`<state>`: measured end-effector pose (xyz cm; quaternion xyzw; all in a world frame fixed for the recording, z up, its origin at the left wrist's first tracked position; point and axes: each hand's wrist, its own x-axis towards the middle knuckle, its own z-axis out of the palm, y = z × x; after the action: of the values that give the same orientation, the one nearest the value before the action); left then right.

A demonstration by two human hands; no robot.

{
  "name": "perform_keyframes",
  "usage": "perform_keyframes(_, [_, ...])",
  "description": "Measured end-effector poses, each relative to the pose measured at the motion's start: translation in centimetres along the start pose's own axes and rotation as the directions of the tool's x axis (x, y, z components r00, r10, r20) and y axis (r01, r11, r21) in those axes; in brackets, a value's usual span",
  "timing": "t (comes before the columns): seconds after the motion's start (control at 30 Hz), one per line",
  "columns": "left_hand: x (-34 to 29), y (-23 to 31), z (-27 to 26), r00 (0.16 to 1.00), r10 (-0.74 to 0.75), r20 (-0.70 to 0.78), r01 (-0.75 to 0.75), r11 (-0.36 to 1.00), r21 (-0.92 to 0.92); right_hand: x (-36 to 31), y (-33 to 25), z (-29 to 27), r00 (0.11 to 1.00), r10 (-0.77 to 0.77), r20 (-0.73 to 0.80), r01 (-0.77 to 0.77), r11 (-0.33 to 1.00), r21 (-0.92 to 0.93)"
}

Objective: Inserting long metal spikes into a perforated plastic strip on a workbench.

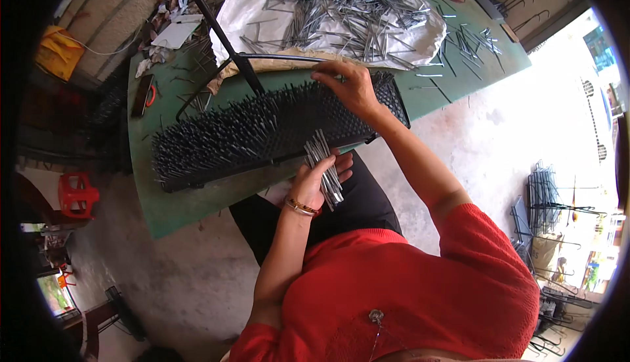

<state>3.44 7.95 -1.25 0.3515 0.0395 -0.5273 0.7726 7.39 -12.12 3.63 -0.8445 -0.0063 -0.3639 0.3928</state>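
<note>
In the head view, the rack [292,129], a long black perforated one, lies on the green counter [161,208]; standing rods [213,132] crowd its left part, while a stretch of holes right of them shows bare. The left hand [312,183], just in front of the rack's near edge, is closed round a bundle of held rods [333,185], thumb across the top. The right hand [351,89] is over the rack's far side, fingers bent and the thumb near the forefinger, only slightly parted; whether a rod sits between the tips I cannot tell. Behind the rack, loose rods [354,1] are heaped on a white sheet [252,17], and a black post [244,73] rises by its far edge. For good handling, I would keep the bundle close to the rack with its ends level and the thumb light, so that single rods slide free. Each is probably best pinched near its top and lowered straight into its hole, without brushing the standing ones; working away from the crowded part should leave the fingers room.
</note>
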Motion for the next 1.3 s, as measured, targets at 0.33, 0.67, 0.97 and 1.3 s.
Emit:
perform_keyframes(0.33, [0.2,0.2,0.0,0.999,-0.026,0.035,0.026,1.000,0.011,0.0,0.7,0.2,0.997,0.045,0.068,-0.054,0.990,0.133])
perform_keyframes(0.67, [0.0,0.3,-0.2,0.999,-0.019,0.041,0.017,0.998,0.058,-0.6,1.6,0.7,0.995,-0.037,0.088,0.043,0.996,-0.072])
perform_keyframes(0.97, [0.1,0.1,-0.4,0.999,-0.017,0.052,0.016,1.000,0.015,-1.7,1.1,1.2,0.972,-0.208,0.113,0.232,0.932,-0.278])
perform_keyframes(1.3, [0.2,0.1,-0.6,0.998,-0.060,0.033,0.060,0.998,-0.002,-0.9,0.0,1.2,0.920,-0.306,0.244,0.380,0.847,-0.371])
